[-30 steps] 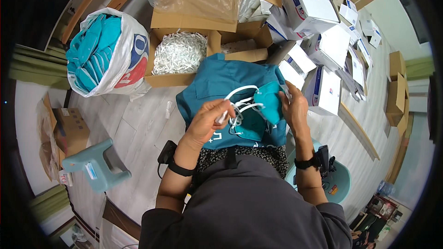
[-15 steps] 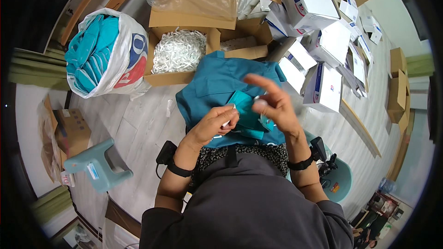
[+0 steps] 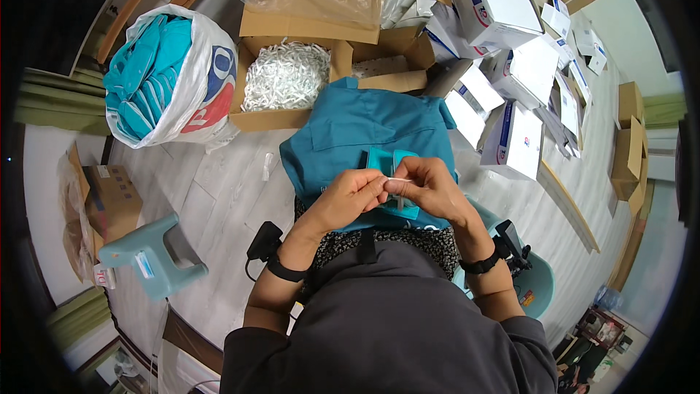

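Observation:
Above my lap, my left hand (image 3: 348, 198) and my right hand (image 3: 432, 188) meet fingertip to fingertip, both pinched closed. A thin white strip (image 3: 397, 179) shows between them, and my fingers cover most of it. Just under the hands lie flat teal fabric pieces (image 3: 378, 158), partly hidden by the fingers. They rest on a darker teal cloth (image 3: 343, 128) spread across my lap.
Ahead stands a cardboard box (image 3: 273, 120) of short white strips (image 3: 286, 76). Left of it, a white sack (image 3: 208, 95) holds teal pieces (image 3: 149, 73). White cartons (image 3: 521, 138) pile up at right. A stool (image 3: 153, 255) stands left, a teal tub (image 3: 541, 284) right.
My right hand, raised and blurred with fingers spread before, has come down and in to meet the left. Both now pinch the white strip. The left hand has shifted slightly right.

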`<act>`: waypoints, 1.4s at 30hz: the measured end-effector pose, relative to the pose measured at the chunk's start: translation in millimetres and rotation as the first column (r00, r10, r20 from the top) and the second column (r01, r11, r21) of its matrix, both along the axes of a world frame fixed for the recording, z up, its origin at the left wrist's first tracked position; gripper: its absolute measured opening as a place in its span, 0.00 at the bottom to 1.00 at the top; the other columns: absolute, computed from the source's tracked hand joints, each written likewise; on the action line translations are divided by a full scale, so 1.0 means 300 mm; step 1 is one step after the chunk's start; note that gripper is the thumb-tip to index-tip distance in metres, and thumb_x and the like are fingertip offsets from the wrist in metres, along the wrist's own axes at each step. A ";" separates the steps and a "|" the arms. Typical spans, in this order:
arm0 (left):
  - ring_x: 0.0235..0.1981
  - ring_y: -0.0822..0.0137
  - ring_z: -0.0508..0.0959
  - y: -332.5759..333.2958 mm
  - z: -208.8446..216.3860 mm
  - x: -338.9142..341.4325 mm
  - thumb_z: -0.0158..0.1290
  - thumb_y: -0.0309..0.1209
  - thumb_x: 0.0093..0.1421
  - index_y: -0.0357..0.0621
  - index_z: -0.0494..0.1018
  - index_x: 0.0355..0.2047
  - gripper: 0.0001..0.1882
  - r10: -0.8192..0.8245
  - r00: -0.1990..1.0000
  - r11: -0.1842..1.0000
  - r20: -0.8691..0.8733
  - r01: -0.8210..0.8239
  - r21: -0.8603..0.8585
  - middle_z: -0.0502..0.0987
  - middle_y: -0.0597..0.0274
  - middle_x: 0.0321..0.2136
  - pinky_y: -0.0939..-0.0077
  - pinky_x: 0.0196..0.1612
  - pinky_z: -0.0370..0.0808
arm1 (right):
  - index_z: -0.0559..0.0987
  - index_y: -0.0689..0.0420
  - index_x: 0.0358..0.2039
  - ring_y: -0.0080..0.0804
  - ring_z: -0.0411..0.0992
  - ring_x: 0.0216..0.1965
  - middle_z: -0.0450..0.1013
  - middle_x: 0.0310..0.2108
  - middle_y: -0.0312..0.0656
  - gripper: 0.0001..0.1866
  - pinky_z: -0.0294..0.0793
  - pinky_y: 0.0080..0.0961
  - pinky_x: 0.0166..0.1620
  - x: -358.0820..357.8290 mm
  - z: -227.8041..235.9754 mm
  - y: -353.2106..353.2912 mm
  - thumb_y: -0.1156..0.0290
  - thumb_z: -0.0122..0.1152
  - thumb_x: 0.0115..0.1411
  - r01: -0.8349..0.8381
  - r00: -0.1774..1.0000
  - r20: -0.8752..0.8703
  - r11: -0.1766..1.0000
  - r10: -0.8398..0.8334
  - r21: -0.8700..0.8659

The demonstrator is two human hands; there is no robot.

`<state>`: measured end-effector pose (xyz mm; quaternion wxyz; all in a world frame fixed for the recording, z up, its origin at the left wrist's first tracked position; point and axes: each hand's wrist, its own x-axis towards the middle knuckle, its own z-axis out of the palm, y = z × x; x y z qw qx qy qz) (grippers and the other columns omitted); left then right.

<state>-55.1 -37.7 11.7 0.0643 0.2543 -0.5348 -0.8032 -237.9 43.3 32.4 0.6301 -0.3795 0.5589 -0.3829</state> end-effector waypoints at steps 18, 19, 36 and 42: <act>0.14 0.84 0.52 0.030 0.048 0.081 0.44 0.32 0.67 0.38 0.69 0.24 0.15 0.029 0.994 0.977 0.102 -0.050 0.206 0.56 0.77 0.13 0.85 0.16 0.48 | 0.68 0.59 0.19 0.31 0.62 0.14 0.65 0.15 0.42 0.16 0.62 0.23 0.20 -0.202 -0.072 0.052 0.69 0.69 0.52 0.089 0.358 -0.666 0.733 -0.655 -0.674; 0.14 0.84 0.52 0.031 0.053 0.093 0.44 0.32 0.67 0.38 0.69 0.24 0.16 0.018 0.993 0.982 0.120 -0.040 0.183 0.56 0.77 0.12 0.85 0.16 0.49 | 0.68 0.59 0.18 0.30 0.61 0.14 0.64 0.14 0.42 0.17 0.62 0.23 0.20 -0.212 -0.077 0.052 0.69 0.68 0.52 0.111 0.341 -0.671 0.736 -0.659 -0.668; 0.13 0.83 0.55 0.036 0.027 0.119 0.42 0.34 0.68 0.35 0.70 0.29 0.15 -0.001 1.000 0.938 -0.017 0.007 0.347 0.57 0.75 0.13 0.86 0.16 0.50 | 0.67 0.57 0.18 0.14 0.53 0.19 0.60 0.16 0.27 0.19 0.53 0.16 0.22 -0.158 -0.089 0.065 0.65 0.49 0.67 0.418 0.593 -0.350 0.649 -0.725 -0.635; 0.14 0.81 0.56 0.055 -0.077 0.038 0.42 0.30 0.65 0.33 0.70 0.33 0.12 0.182 0.978 0.787 -0.102 -0.083 0.611 0.60 0.72 0.16 0.87 0.17 0.52 | 0.64 0.51 0.24 0.20 0.56 0.11 0.62 0.12 0.34 0.18 0.59 0.17 0.18 -0.107 -0.002 0.005 0.57 0.40 0.69 0.837 0.491 0.576 0.536 -0.653 -0.106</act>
